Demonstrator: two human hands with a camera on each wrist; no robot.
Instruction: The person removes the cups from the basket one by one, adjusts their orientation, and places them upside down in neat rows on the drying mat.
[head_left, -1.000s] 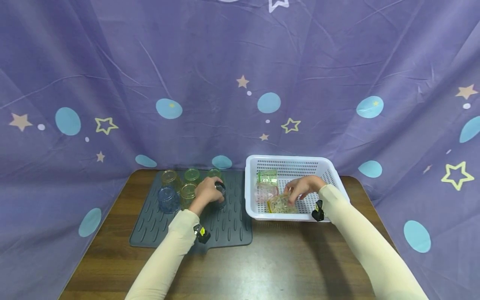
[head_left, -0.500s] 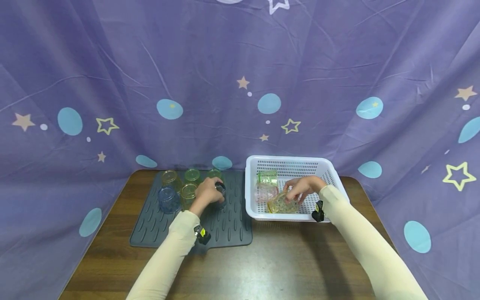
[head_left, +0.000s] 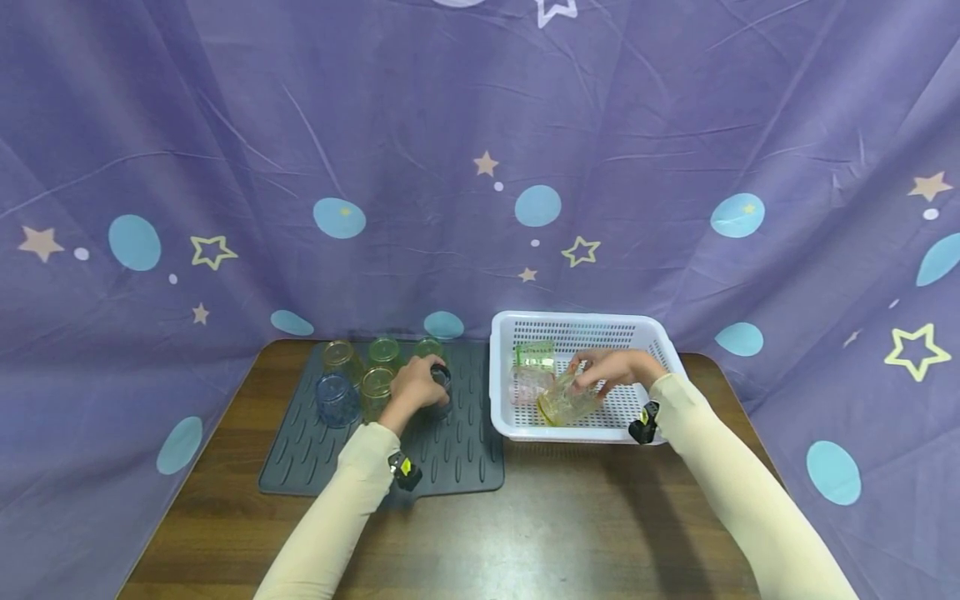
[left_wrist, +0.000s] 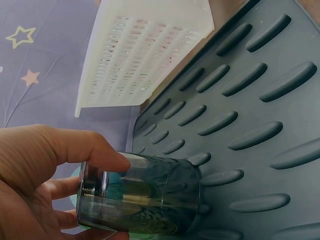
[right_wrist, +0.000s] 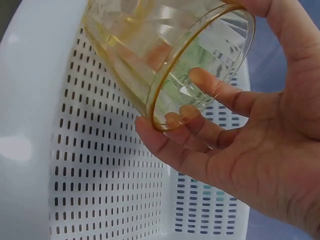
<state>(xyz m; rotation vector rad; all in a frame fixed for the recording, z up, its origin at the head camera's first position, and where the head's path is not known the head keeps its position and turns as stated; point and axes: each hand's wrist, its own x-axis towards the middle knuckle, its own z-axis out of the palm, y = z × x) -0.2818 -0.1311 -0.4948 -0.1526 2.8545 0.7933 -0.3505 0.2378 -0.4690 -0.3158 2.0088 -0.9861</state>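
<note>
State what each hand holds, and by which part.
The left hand holds the dark glass, the right hand the yellowish glass, each by its upper end.

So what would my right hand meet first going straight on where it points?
Likely the pink glass, with the yellowish glass in your right hand leading, though depth is unclear.

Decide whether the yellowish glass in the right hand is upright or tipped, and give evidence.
Tipped. In the head view, the yellowish glass slants from lower left up toward the right hand, within the white basket.
</note>
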